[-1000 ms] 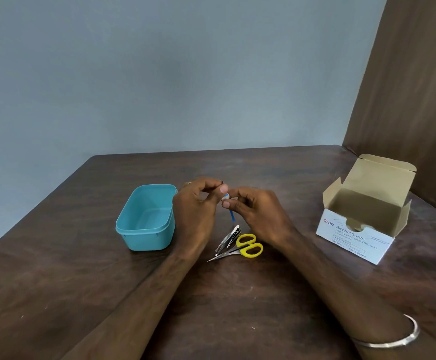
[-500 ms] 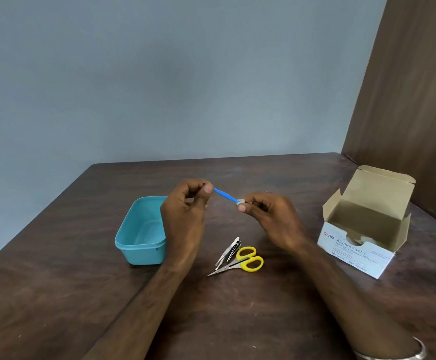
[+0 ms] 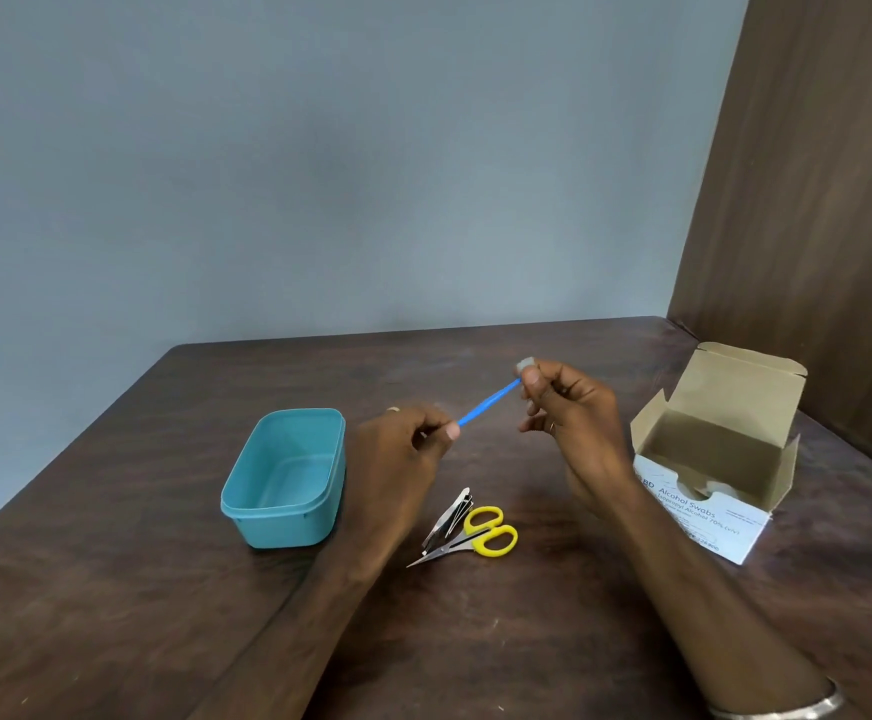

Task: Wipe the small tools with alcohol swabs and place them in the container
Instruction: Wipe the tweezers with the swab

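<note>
My left hand (image 3: 405, 449) pinches the lower end of a thin blue tool (image 3: 488, 402) above the table. My right hand (image 3: 571, 418) holds a small white alcohol swab (image 3: 525, 364) pressed around the tool's upper end. The tool slants up to the right between the two hands. A teal plastic container (image 3: 283, 480), with nothing in it, stands left of my left hand. Metal nail clippers (image 3: 449, 519) and yellow-handled scissors (image 3: 480, 537) lie together on the table below my hands.
An open cardboard box of alcohol swabs (image 3: 714, 459) stands at the right on the dark wooden table (image 3: 112, 563). A brown wooden panel (image 3: 813, 200) rises behind the box and a grey wall runs along the table's far edge.
My right hand has slid the swab up and to the right along the blue tool, and more of the tool now shows. The hands have drawn apart.
</note>
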`<state>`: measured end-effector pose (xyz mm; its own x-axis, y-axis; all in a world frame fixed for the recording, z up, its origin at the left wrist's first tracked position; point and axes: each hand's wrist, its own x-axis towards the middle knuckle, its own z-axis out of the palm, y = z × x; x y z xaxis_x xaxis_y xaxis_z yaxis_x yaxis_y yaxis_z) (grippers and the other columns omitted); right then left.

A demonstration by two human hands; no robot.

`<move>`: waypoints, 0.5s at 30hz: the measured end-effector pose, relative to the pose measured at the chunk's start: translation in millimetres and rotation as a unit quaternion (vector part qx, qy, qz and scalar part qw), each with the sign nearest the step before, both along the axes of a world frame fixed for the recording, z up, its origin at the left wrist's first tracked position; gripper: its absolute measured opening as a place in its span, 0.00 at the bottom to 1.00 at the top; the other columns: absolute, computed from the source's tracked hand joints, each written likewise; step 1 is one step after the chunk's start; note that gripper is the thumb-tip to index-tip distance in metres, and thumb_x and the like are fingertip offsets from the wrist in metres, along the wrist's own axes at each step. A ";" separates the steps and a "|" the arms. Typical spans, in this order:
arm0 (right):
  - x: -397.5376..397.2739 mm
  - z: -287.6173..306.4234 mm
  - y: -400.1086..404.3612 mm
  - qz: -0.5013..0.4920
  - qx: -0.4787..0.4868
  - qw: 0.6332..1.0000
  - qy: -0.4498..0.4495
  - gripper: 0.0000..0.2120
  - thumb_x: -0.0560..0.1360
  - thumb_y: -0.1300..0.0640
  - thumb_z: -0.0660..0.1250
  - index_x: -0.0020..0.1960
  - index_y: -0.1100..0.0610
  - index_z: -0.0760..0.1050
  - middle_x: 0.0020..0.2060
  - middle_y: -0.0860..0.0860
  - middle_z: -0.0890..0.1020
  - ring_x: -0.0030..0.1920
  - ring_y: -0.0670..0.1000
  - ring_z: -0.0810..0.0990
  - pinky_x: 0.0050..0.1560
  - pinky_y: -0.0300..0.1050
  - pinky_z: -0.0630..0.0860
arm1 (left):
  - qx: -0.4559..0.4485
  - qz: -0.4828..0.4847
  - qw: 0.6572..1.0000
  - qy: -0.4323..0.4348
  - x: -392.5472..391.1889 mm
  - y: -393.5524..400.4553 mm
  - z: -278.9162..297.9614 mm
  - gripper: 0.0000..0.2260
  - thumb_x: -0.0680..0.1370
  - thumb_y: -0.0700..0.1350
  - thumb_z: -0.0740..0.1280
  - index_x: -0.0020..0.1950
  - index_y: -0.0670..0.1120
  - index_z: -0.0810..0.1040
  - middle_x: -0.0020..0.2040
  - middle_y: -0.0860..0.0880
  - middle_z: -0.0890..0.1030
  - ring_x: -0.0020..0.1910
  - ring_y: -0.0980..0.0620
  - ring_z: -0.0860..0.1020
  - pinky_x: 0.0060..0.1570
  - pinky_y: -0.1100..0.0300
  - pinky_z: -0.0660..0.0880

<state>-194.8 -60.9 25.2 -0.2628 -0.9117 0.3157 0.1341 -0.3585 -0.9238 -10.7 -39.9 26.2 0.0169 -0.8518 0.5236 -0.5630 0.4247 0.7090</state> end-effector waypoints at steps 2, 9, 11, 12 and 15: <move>5.1 0.5 2.7 0.030 0.007 0.998 -0.057 0.05 0.74 0.55 0.71 0.48 0.55 0.84 0.35 0.50 0.76 0.35 0.46 0.71 0.34 0.44 0.76 | 0.004 -0.007 0.999 -0.035 -2.7 1.3 -4.1 0.01 0.75 0.46 0.73 0.44 0.52 0.85 0.40 0.56 0.84 0.39 0.58 0.78 0.42 0.57 0.76; 18.4 -2.5 5.0 0.105 0.032 0.985 -0.129 0.13 0.71 0.52 0.71 0.53 0.57 0.84 0.34 0.49 0.75 0.33 0.45 0.71 0.36 0.44 0.75 | -0.021 -0.032 0.997 -0.073 -9.2 6.5 -9.3 0.07 0.75 0.38 0.71 0.50 0.45 0.86 0.44 0.49 0.85 0.43 0.52 0.80 0.44 0.58 0.74; 18.6 -3.1 5.1 0.107 0.035 0.985 -0.132 0.13 0.71 0.51 0.72 0.52 0.56 0.84 0.34 0.49 0.75 0.32 0.45 0.71 0.37 0.44 0.76 | -0.020 -0.035 0.997 -0.061 -9.5 7.8 -9.4 0.07 0.74 0.36 0.71 0.49 0.44 0.86 0.43 0.49 0.85 0.42 0.52 0.80 0.44 0.58 0.74; 18.6 -2.6 5.2 0.108 0.036 0.985 -0.132 0.13 0.70 0.51 0.72 0.52 0.55 0.85 0.34 0.49 0.75 0.32 0.45 0.71 0.37 0.44 0.76 | -0.017 -0.034 0.998 -0.057 -8.9 8.1 -9.2 0.07 0.74 0.36 0.71 0.49 0.44 0.86 0.43 0.49 0.85 0.42 0.52 0.80 0.44 0.58 0.74; 18.8 -3.0 5.8 0.113 0.040 0.984 -0.134 0.12 0.70 0.52 0.72 0.51 0.55 0.85 0.34 0.49 0.76 0.32 0.45 0.71 0.37 0.45 0.75 | -0.003 -0.037 0.998 -0.041 -9.3 9.9 -6.4 0.08 0.75 0.36 0.71 0.50 0.45 0.86 0.44 0.50 0.85 0.43 0.53 0.80 0.46 0.57 0.75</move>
<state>-176.0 -55.1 22.2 -0.1151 -0.9755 0.1873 0.4450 -0.2192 -0.8683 -20.0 -30.0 19.9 -0.0881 -0.8458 0.5263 -0.5858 0.4713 0.6593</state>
